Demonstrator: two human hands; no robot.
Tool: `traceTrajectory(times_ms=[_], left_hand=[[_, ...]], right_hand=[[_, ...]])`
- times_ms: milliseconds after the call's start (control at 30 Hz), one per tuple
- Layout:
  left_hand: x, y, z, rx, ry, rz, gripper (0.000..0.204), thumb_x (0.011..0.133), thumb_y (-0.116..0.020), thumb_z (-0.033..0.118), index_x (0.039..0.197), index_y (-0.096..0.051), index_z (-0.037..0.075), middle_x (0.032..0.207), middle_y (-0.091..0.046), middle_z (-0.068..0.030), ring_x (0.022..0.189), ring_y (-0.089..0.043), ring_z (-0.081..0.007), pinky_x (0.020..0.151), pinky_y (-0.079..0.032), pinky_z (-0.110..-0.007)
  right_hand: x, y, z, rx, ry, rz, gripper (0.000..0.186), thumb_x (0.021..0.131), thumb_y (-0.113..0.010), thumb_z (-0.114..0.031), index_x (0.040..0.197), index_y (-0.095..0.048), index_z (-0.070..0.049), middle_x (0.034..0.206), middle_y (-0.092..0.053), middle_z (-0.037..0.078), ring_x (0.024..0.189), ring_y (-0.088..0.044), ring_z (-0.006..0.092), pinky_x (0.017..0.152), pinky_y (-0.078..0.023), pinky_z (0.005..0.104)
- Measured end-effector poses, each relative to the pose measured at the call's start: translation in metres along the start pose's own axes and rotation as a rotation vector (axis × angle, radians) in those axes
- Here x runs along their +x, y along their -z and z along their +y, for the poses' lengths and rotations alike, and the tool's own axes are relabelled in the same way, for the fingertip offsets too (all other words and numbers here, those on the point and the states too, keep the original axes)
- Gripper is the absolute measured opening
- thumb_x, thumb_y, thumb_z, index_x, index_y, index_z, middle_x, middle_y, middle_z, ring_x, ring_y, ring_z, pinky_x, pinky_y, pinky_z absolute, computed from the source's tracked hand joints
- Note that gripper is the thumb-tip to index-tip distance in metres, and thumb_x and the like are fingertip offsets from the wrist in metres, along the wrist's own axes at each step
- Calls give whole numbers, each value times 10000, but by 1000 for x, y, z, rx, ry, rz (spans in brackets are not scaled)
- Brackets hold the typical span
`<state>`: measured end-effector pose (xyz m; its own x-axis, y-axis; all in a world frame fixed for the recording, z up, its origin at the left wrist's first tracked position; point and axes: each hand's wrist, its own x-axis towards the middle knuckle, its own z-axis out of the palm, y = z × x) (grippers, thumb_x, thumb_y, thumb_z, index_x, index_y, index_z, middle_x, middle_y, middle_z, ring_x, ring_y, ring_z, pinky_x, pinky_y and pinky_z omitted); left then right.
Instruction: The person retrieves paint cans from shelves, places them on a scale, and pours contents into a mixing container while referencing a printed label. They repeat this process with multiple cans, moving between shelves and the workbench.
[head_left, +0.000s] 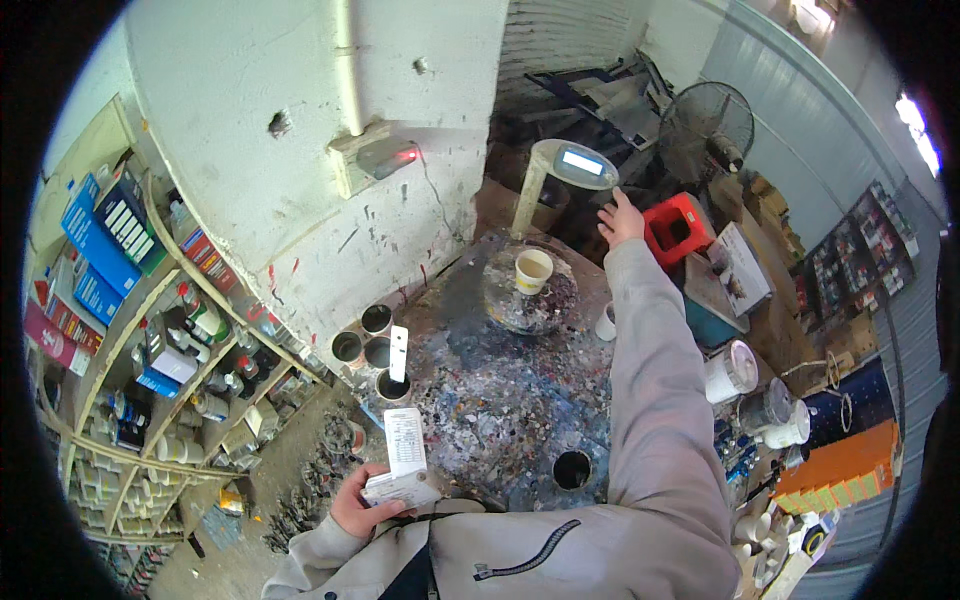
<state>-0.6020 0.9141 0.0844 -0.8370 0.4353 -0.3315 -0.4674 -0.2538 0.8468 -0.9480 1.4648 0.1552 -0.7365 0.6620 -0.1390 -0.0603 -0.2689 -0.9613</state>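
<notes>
My left hand (358,508), low at the table's near edge, is closed on a deck of white printed cards (405,442), one of them fanned out upward. My right arm stretches far forward, and my right hand (622,222) holds nothing. Its fingers are apart beside the lit display head (575,164) of a bench scale; whether a fingertip touches it I cannot tell. On the paint-crusted scale platform (512,312) stands a pale paper cup (533,272) with light contents.
The paint-splattered table (480,400) bears several dark-filled cups at its left, one with a white stirring stick (398,355), and a black-filled cup (572,469) near me. Shelves (170,400) stand left. A red container (678,230), white tubs (732,372) and a fan (707,127) are right.
</notes>
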Motion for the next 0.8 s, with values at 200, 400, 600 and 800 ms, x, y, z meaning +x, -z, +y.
traceTrajectory(times_ms=[200, 400, 600, 800], left_hand=[[-27, 10, 5, -87, -34, 164, 480, 826, -704, -31, 1219, -436, 29, 1091, -641, -150, 958, -678, -294, 808, -599, -451], [-40, 19, -3, -138, -52, 226, 471, 860, -678, -37, 1241, -407, 17, 1065, -665, -182, 870, -702, -282, 732, -607, -371], [-32, 23, -11, -66, -54, 218, 470, 854, -699, -1, 1237, -426, 12, 1070, -659, -177, 883, -693, -268, 735, -605, -385], [-18, 16, -15, -111, -86, 177, 482, 840, -714, 27, 1219, -416, 37, 1039, -666, -172, 844, -697, -283, 723, -584, -386]], right_hand=[[59, -32, 18, 147, 67, -50, 660, 903, -685, -449, 1428, -434, -139, 1348, -547, 97, 1171, -564, 321, 875, -480, 462], [63, -34, 35, 218, 147, -9, 555, 909, -715, -358, 1395, -505, -191, 1264, -618, 31, 1091, -639, 250, 723, -477, 361], [23, -39, 21, 299, 97, -44, 573, 944, -652, -368, 1445, -431, -198, 1287, -595, 45, 1109, -614, 264, 802, -467, 393], [-177, -21, 50, 396, -20, -552, 278, 965, -586, -340, 1056, -648, -84, 825, -626, 7, 752, -576, 134, 674, -435, 278]])
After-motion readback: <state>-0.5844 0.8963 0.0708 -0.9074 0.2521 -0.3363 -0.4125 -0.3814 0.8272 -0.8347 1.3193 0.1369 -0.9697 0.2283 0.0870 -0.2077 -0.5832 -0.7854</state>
